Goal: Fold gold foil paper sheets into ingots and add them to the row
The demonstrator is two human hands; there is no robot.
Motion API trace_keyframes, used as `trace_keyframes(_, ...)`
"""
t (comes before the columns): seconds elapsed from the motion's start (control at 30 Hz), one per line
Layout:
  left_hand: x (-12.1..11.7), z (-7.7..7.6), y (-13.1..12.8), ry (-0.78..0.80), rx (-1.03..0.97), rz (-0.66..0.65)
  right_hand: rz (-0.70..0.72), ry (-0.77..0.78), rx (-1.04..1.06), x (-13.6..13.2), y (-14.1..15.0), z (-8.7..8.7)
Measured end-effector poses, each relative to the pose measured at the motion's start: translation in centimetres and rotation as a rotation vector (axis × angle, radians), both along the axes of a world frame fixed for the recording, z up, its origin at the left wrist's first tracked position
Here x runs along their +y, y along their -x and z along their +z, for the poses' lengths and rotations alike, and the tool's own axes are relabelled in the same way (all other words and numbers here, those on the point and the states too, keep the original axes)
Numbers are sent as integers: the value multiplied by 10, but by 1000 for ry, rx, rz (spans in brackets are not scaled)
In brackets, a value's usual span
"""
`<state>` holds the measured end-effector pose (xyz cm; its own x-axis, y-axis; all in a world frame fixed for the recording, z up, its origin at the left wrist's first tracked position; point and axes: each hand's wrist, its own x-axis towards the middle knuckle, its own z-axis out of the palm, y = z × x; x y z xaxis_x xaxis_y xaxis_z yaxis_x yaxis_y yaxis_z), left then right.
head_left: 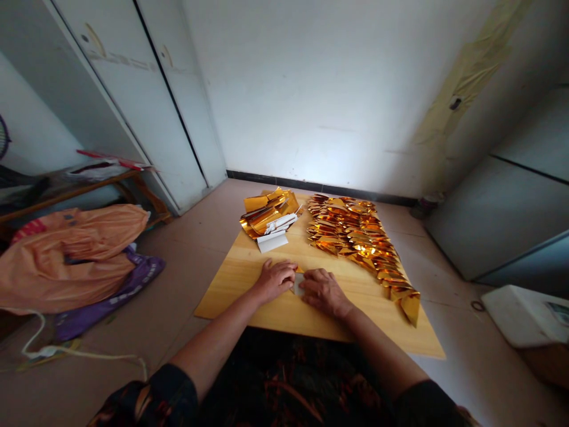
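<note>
Both my hands rest on a wooden board (249, 279) laid in front of me. My left hand (276, 279) and my right hand (320, 290) press together on a small piece of paper (299, 284), white side up, with fingers curled and pinching its edges. Most of the paper is hidden under my fingers. Behind my hands lies a loose pile of gold foil sheets (269, 214) with a white folded sheet (272, 241) at its front. To the right, a long row of folded gold foil pieces (360, 240) runs down the board.
An orange plastic bag (71, 255) and a purple bag (111, 293) lie on the floor at left, by white cupboard doors (146, 107). A white box (524, 314) sits at right near a grey cabinet (502, 213). A white wall stands behind the board.
</note>
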<state>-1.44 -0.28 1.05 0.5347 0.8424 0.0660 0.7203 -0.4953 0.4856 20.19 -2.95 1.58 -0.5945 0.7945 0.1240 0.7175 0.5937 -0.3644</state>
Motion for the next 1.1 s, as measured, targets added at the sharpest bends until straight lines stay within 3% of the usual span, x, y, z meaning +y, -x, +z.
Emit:
trace_keyframes(0.3, -2, 1, 0, 0, 0, 4, 27, -85, 87, 8, 11, -20)
trace_keyframes(0.67, -2, -3, 3, -10, -6, -9, 202, 110, 304, 10, 16, 0)
trace_keyframes(1.1, -3, 1, 3, 11, -8, -20, 120, 133, 312, 20, 11, -9)
